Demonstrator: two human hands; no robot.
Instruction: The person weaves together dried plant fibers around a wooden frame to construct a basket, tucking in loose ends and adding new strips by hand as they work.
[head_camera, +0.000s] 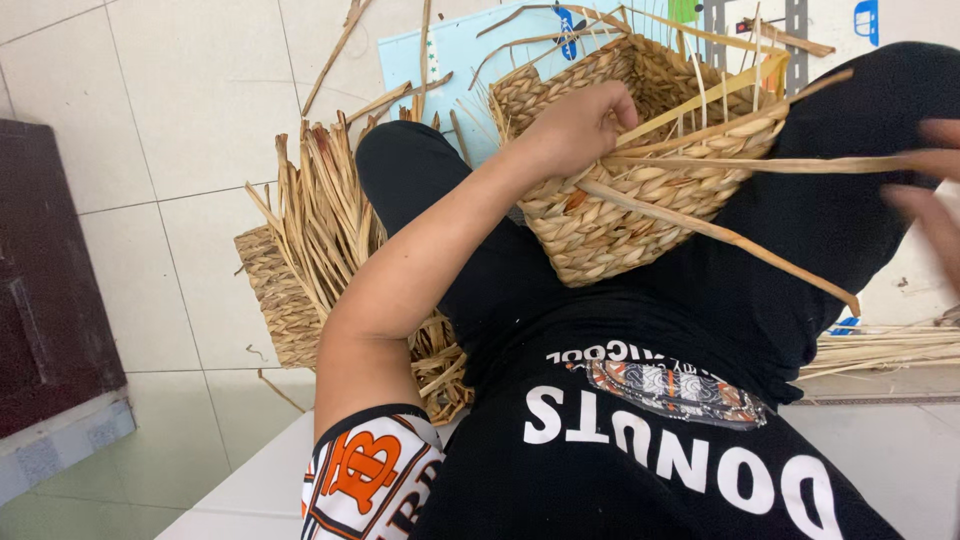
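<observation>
Left hand (580, 125) curls shut over the near rim of the woven basket (640, 160), which rests on the lap. Right hand (930, 195), blurred, seems to pinch the long dry strand (760, 163) running right of the basket; I cannot tell for sure. Keeping that strand taut and the rim pinned should tighten the weave. One basket here; one flat woven piece (275, 290) left of the basket under a bundle of reeds (320, 210).
</observation>
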